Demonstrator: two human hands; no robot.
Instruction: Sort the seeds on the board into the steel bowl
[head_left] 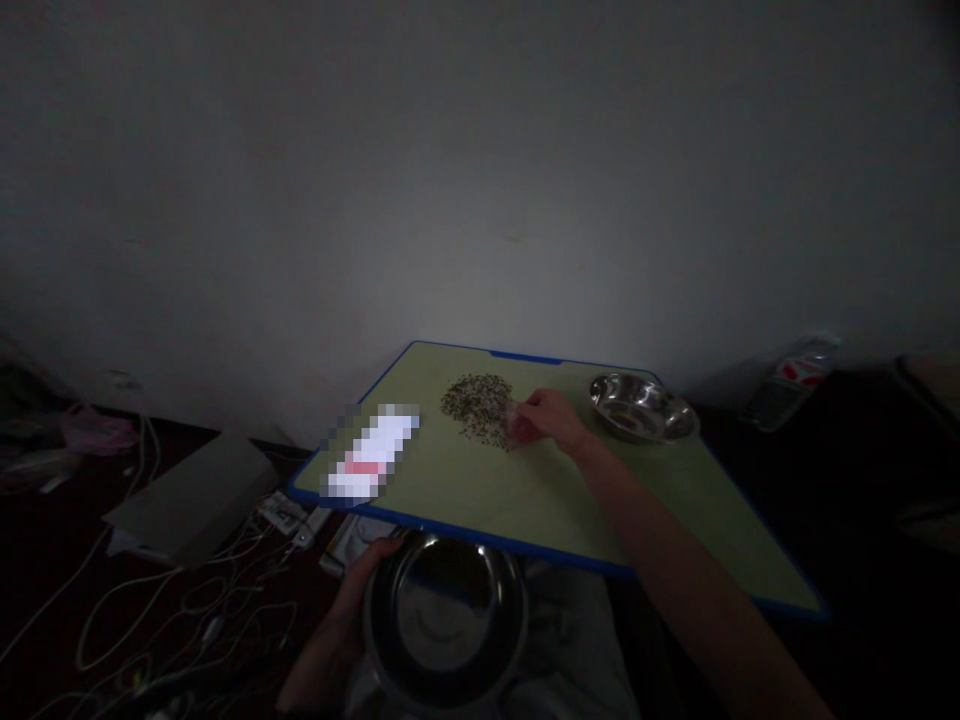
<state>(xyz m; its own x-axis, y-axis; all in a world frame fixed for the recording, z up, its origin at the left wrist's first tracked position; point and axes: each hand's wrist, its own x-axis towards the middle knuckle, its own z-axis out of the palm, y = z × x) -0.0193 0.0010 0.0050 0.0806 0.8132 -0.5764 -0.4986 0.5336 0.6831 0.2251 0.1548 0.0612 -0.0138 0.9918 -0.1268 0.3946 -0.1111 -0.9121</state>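
A loose pile of small dark and pale grains (478, 402) lies on the pale green tabletop (480, 495). At the pile's right edge, my right hand (549, 415) is closed on a thin see-through plastic piece (516, 428). It touches the table beside the grains; its exact kind is unclear. Below the table's near edge, my left hand (358, 592) grips the left rim of a shiny metal bowl (442, 625). Dark grains show inside the bowl's far side, under the table edge. A second metal bowl (643, 408) sits on the table, right of my right hand.
A blurred-out phone-like screen (371, 458) lies at the table's left. Blue edging (525, 552) rims the tabletop, and a grey wall (480, 200) stands behind. Tangled cables (217, 600) and a grey box (195, 500) are at lower left; a plastic bottle (795, 378) is at right.
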